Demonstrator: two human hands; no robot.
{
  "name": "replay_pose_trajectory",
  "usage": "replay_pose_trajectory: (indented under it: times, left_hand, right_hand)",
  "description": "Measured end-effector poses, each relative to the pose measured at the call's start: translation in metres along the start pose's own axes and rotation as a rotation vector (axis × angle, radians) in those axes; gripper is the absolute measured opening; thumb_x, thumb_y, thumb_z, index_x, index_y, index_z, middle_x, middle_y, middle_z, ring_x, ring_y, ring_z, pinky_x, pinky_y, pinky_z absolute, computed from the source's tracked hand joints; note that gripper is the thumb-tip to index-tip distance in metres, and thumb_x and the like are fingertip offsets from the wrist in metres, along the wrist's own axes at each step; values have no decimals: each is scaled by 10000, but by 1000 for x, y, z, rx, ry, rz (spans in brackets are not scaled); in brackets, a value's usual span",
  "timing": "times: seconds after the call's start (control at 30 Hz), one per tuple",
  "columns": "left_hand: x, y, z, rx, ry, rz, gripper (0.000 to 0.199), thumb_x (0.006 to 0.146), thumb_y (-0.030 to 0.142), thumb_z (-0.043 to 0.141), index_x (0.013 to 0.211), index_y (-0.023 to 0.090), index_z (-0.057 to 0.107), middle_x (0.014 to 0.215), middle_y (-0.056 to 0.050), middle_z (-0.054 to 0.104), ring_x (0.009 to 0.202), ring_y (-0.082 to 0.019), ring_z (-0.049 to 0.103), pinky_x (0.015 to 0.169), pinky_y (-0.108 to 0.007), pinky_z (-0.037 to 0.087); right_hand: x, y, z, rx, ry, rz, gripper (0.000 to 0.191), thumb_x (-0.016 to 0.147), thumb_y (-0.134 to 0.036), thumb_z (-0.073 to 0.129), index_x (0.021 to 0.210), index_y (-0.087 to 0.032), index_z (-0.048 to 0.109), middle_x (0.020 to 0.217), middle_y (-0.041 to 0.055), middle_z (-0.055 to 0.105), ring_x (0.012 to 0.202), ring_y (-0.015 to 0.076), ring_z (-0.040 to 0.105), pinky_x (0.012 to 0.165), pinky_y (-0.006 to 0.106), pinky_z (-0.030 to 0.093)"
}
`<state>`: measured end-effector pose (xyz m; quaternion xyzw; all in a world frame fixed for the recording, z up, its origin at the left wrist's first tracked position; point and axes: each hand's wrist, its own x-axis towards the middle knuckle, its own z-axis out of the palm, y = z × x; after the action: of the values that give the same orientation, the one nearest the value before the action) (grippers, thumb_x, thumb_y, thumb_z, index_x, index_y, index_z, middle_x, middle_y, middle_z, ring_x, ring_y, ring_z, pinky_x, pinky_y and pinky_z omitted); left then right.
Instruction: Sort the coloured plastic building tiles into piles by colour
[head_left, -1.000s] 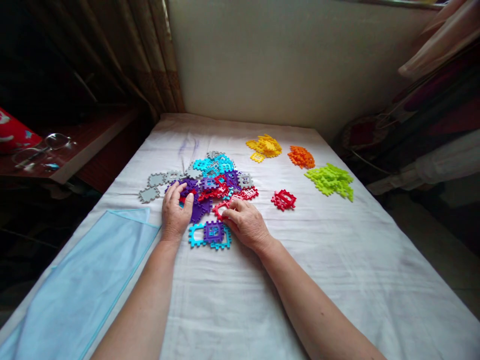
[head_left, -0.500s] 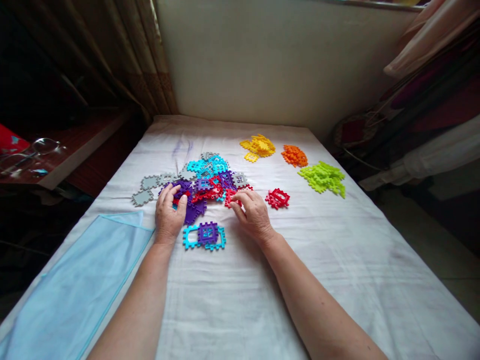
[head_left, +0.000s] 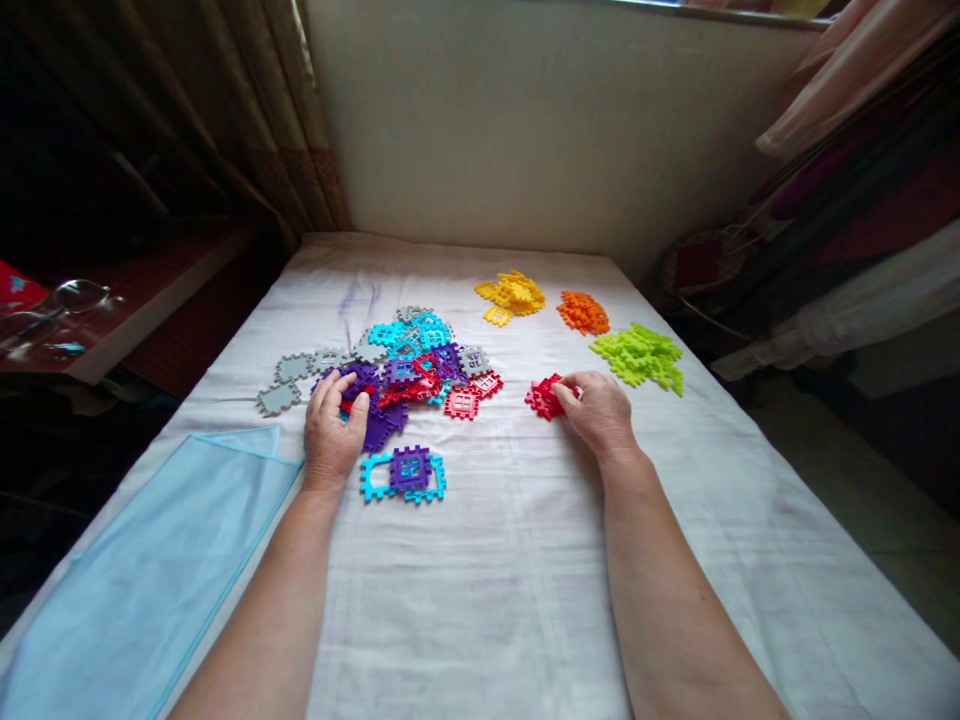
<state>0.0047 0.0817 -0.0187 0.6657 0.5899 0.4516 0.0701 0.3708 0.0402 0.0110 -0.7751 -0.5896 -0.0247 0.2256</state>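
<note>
My left hand [head_left: 330,425] lies over the purple interlocking plastic tiles [head_left: 386,428] at the near left of the mixed pile, its thumb and fingers apart. My right hand [head_left: 598,412] is at the small group of red tiles [head_left: 541,396], thumb and forefinger pinched on a red tile whose outline merges with the others. Turquoise tiles [head_left: 405,338], grey tiles [head_left: 279,399] and more red tiles [head_left: 462,403] make up the mixed pile. In front of it, a purple window tile [head_left: 410,468] rests on turquoise frame tiles [head_left: 375,478].
Separate heaps of yellow [head_left: 511,292], orange [head_left: 584,312] and lime-green tiles [head_left: 641,356] stand toward the far right. A folded light-blue cloth [head_left: 150,570] covers the table's left side. Eyeglasses [head_left: 81,294] rest on a wooden shelf [head_left: 150,300] beyond it. A wall [head_left: 480,130] closes the back.
My right hand has moved right from the mixed pile to the small red group. The red tiles it covered at the pile now show. My left hand has stayed over the purple tiles.
</note>
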Motion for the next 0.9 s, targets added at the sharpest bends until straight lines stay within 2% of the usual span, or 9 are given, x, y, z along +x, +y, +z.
replay_pose_trajectory:
  times: [0.17,0.3,0.4,0.57,0.67,0.8,0.9]
  left_hand:
    - [0,1,0,5,8,0,402,886,432,516,1168,175,644,1340,-161,592,1293,-285,523,1144,-469,360]
    - [0,1,0,11,12,5,410,886,439,518,1166,169,646,1341,-168,592,1292,-287,527,1146,-466,357]
    - [0,1,0,17,7,4,399,884,437,523,1165,181,646,1341,-159,594,1291,-284,527,1146,-468,356]
    - [-1,1,0,8,0,1,404,884,435,523,1170,177,645,1345,-164,589,1296,-289,521,1146,-472,354]
    - [-1,0,0,-4,-9,-7,387,880,422,533,1175,196,641,1351,-147,584,1303,-284,512,1148,-476,350]
    - [-1,-1,1,-1,0,-10,393,876,434,534,1168,194,645,1345,-150,589,1303,-287,513,1147,-475,351]
    - [-1,0,1,8,7,-5,410,876,444,530,1164,177,647,1338,-164,592,1297,-292,520,1141,-472,360]
  right_hand:
    - [-1,-3,-1,-2,-29,9,192,843,-347,602,832,-210,736,924,86,725,883,250,595,785,358,409]
    - [0,-14,-1,26,41,-40,186,852,-314,568,843,-213,725,928,91,721,895,254,592,803,361,423]
    - [-4,-34,2,85,56,-142,195,880,-287,538,843,-218,717,913,91,717,894,246,596,817,353,435]
    - [-20,-76,14,173,-54,-383,184,914,-271,547,871,-231,721,925,75,716,913,231,601,855,350,443]
    - [-30,-91,21,195,-97,-477,171,906,-278,572,950,-232,731,1032,86,708,983,243,585,901,379,443]
    - [-36,-98,26,189,-127,-534,220,876,-290,622,1065,-226,717,1240,94,662,1165,275,524,990,431,411]
    - [-37,-99,27,170,-155,-546,220,884,-317,633,1072,-235,712,1263,78,662,1219,281,499,1011,450,389]
